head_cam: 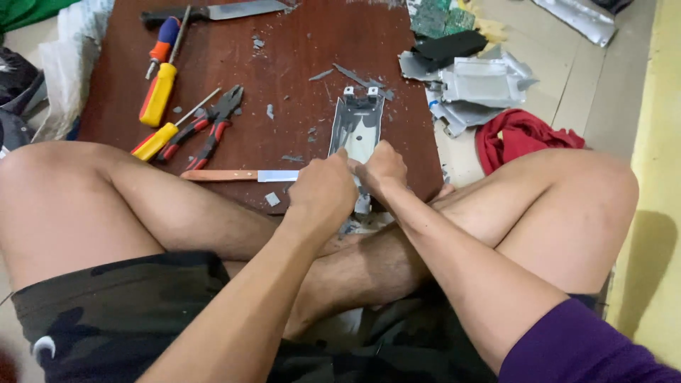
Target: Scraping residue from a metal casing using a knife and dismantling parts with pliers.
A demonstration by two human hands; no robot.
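Observation:
A long grey metal plate [357, 125] with two tabs at its far end lies on the dark brown wooden board [298, 64], reaching toward me. My left hand [323, 190] and my right hand [381, 170] are both closed on the plate's near end, side by side at the board's front edge. The near end of the plate is hidden under my fingers. I sit cross-legged with my knees on either side of the board.
A wooden-handled knife [237, 175] lies just left of my left hand. Red-handled pliers [213, 129], yellow screwdrivers [157, 92] and a large knife [213, 11] lie on the board's left. Metal scraps, circuit boards [440, 18] and a red cloth [521, 135] sit at the right.

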